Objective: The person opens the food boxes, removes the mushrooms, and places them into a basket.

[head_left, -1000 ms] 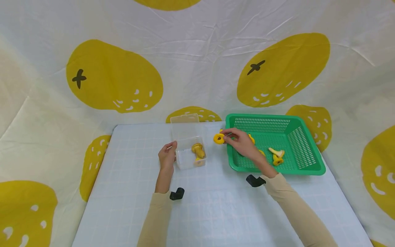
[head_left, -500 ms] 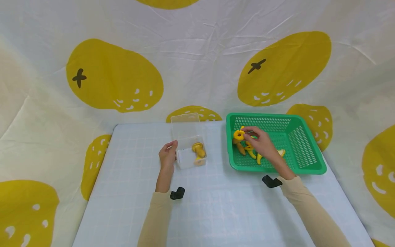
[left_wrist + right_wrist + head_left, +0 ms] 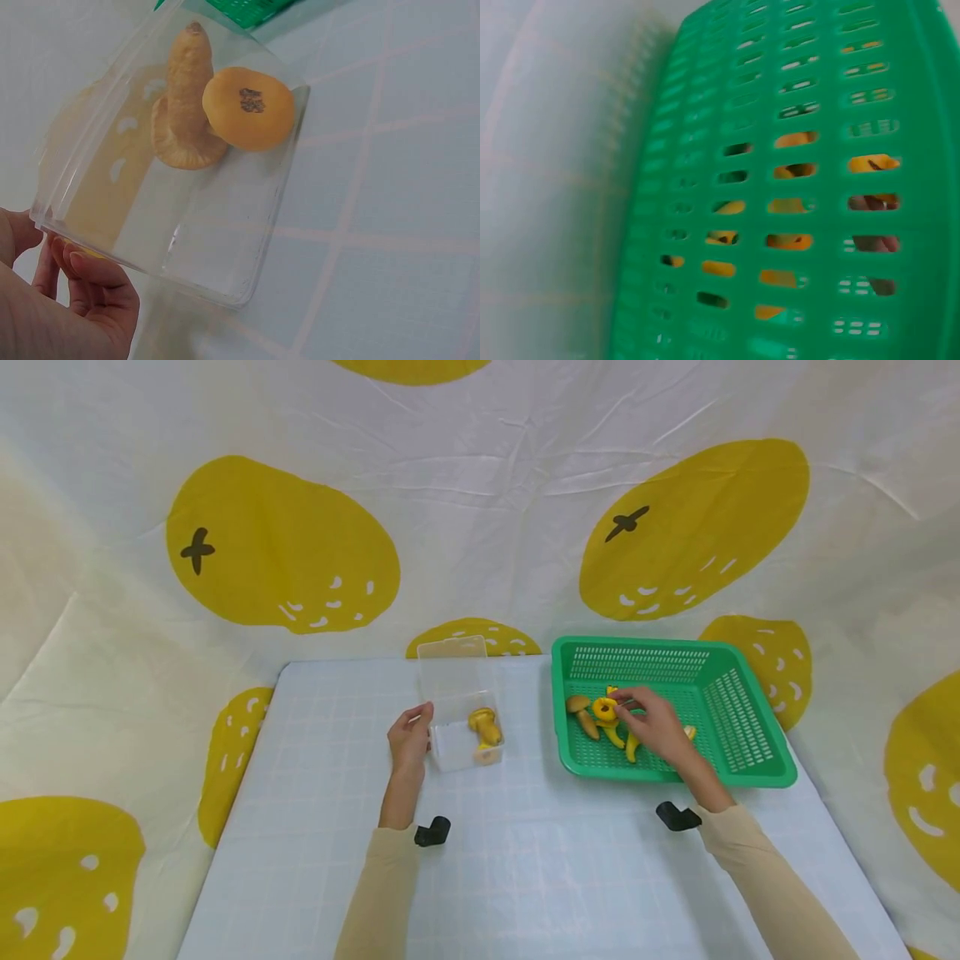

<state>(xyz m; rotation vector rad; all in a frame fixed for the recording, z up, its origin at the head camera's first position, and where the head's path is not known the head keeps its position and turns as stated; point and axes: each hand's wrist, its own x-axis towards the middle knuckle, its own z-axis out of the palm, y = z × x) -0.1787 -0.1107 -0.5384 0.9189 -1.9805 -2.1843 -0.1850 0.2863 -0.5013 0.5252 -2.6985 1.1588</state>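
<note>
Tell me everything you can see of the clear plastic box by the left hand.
The clear plastic box is small, rectangular and see-through, with its lid open and standing up at the far side. It sits on the pale checked table, left of the green basket and apart from it. Inside lie two yellow-tan toy mushrooms, touching each other. The left hand holds its left wall, fingers curled under the near edge in the left wrist view.

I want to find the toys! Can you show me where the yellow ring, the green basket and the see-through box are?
yellow ring [image 3: 603,709], head view, on its yellow band left of the hole.
green basket [image 3: 780,772], head view, on its near right rim.
see-through box [image 3: 217,247], left wrist view, on its clear front wall.
</note>
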